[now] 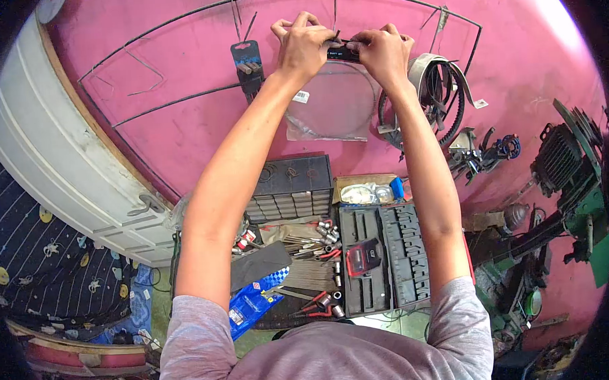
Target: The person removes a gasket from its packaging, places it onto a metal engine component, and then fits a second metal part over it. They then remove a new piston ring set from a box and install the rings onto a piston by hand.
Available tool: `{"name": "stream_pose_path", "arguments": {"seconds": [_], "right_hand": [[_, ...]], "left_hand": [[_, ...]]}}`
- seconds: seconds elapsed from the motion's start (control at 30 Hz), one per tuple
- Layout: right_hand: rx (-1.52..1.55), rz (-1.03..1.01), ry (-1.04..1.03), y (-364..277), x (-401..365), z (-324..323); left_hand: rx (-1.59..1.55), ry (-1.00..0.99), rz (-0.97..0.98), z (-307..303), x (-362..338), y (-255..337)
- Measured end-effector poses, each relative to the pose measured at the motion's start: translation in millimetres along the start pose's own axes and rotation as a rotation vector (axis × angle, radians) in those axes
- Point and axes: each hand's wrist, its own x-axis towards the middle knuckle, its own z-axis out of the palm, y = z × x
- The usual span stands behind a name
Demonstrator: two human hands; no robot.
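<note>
Both my arms reach up to the pink wall. My left hand (305, 46) pinches the left end of the black header of a clear plastic package (331, 104), some of its fingers spread. The header's right end is between the fingers of my right hand (383, 51). The package hangs flat against the wall, with a thin coiled cable inside and a white label at its left. A metal wire comes down from the rod to just above the header. Left of my left hand, a dark blister card (247, 62) hangs from a hook.
Black belts (443, 102) hang right of my right forearm. Below stand a drawer cabinet (290, 184), an open tool case (385, 258), a blue bag (252, 308) and scattered tools (308, 275). A white door (79, 159) is at left, green machinery (595, 235) at right.
</note>
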Motion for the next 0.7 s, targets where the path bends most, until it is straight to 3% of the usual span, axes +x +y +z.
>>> {"name": "stream_pose_path", "arguments": {"seconds": [0.23, 0.7], "right_hand": [[-0.027, -0.001, -0.02, 2, 2, 8], [-0.023, 0.009, -0.034, 3, 2, 8]], "left_hand": [[-0.019, 0.004, -0.129, 2, -2, 6], [0.043, -0.109, -0.142, -1, -1, 17]]}}
